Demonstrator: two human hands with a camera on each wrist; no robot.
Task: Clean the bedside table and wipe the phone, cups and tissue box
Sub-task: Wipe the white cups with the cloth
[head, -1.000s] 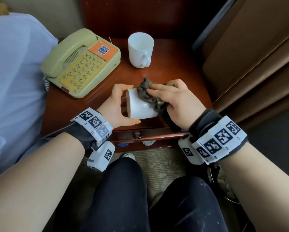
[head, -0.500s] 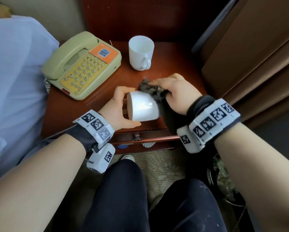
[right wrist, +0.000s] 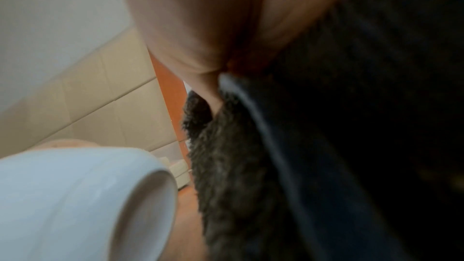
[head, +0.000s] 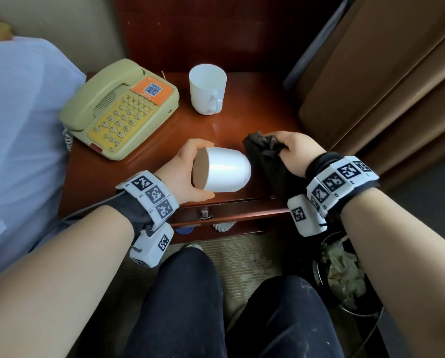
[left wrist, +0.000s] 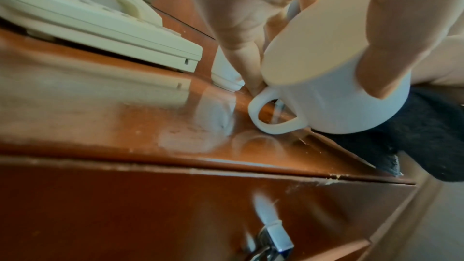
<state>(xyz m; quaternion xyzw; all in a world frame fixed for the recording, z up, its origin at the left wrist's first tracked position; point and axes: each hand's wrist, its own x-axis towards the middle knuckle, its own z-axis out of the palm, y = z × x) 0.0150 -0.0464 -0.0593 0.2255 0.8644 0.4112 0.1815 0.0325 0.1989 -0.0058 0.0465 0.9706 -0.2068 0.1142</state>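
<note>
Gripping a white cup [head: 222,169] on its side above the front edge of the bedside table [head: 144,161], the left hand [head: 184,174] curls round its base end, while the right hand [head: 295,152] clutches a dark cloth [head: 267,156] just beside the cup's mouth. A phone [head: 120,109] and a second cup [head: 208,89] stand behind. From the left wrist, the held cup's handle [left wrist: 273,113] points down toward the tabletop. From the right wrist, bunched cloth fills the blurred frame beside the cup's rim [right wrist: 148,201].
</note>
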